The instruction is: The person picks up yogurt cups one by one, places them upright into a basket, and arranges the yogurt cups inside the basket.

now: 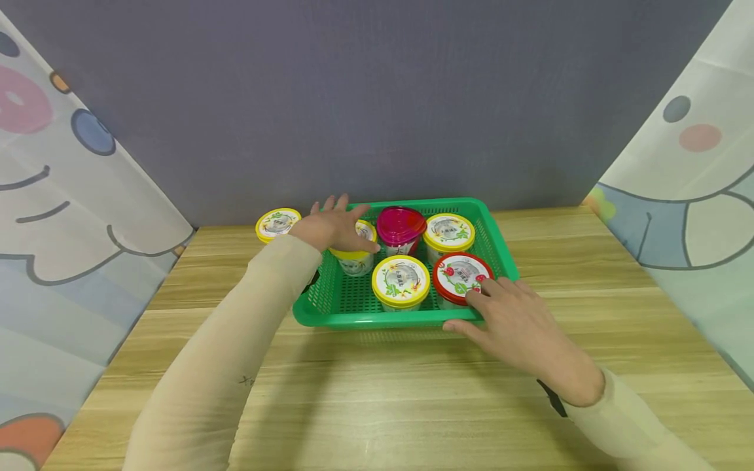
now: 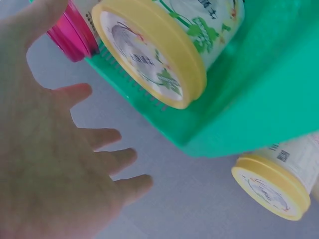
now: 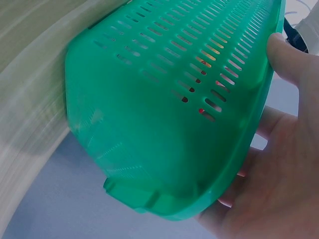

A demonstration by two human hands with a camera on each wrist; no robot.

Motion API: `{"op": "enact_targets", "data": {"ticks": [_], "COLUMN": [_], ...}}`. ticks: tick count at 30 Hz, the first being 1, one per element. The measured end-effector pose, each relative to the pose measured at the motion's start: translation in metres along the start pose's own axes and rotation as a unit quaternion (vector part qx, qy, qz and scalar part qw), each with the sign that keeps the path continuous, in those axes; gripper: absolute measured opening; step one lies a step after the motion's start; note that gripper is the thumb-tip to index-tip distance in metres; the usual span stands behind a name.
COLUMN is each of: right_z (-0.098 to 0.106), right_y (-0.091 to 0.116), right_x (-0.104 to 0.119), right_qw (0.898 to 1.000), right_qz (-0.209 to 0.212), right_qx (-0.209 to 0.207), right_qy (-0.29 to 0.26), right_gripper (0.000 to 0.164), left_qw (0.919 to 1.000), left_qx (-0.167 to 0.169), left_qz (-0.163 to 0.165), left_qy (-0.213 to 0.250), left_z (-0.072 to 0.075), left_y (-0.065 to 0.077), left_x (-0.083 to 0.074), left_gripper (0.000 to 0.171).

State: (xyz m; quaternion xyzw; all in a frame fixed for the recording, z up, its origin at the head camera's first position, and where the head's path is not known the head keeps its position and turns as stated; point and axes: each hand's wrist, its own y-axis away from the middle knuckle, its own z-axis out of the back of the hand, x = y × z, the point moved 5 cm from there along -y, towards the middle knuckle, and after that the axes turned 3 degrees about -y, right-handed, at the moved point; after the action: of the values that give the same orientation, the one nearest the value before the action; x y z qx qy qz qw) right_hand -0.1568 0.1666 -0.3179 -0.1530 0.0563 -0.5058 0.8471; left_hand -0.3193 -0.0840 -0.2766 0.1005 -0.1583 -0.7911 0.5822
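A green plastic basket [image 1: 347,320] holds several lidded tubs. My left hand [image 1: 336,230] is spread with straight fingers over its back left part, partly covering a yellow-lidded tub [image 1: 356,265]. In the left wrist view that hand [image 2: 65,144] grasps nothing. With the thumb outside and fingers inside, my right hand [image 1: 518,324] grips the basket's front right rim. Its fingertips are by a red-lidded tub [image 1: 462,275]; whether they touch it is unclear. A magenta-lidded tub [image 1: 400,224] and two more yellow-lidded tubs, one at back right [image 1: 449,231] and one in front [image 1: 400,281], complete the group.
Outside the basket, another yellow-lidded tub [image 1: 278,224] stands at the back left of the wooden table [image 1: 377,405], beside my left forearm. A grey wall [image 1: 377,98] rises behind the table. Cartoon-printed sheets hang on both sides.
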Motion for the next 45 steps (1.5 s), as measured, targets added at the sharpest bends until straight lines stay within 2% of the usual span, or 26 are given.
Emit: {"op": "enact_targets", "data": {"ticks": [14, 20, 27, 38, 45], "right_z": [-0.001, -0.001, 0.000, 0.000, 0.000], "right_y": [0.000, 0.000, 0.000, 0.000, 0.000], "right_x": [-0.001, 0.000, 0.000, 0.001, 0.001], "right_qw": [1.000, 1.000, 1.000, 1.000, 1.000], "right_qz": [0.002, -0.001, -0.002, 0.002, 0.000], "right_qx": [-0.007, -0.005, -0.002, -0.003, -0.006], "right_qy": [0.002, -0.002, -0.001, 0.002, 0.001], "right_gripper": [0.050, 0.049, 0.050, 0.049, 0.050], "left_qw": [0.9979, 0.9960, 0.9909, 0.9859, 0.9847], "left_qx": [-0.055, -0.068, -0.105, -0.136, -0.138], "left_qz": [0.004, 0.018, 0.021, 0.031, 0.043], "left_qy": [0.033, 0.056, 0.081, 0.093, 0.097], "left_z": [0.000, -0.004, -0.006, -0.009, -0.013], "left_y": [0.001, -0.002, -0.005, -0.005, -0.007], "left_x": [0.038, 0.059, 0.083, 0.104, 0.115], "left_gripper": [0.094, 0.095, 0.095, 0.093, 0.092]}}
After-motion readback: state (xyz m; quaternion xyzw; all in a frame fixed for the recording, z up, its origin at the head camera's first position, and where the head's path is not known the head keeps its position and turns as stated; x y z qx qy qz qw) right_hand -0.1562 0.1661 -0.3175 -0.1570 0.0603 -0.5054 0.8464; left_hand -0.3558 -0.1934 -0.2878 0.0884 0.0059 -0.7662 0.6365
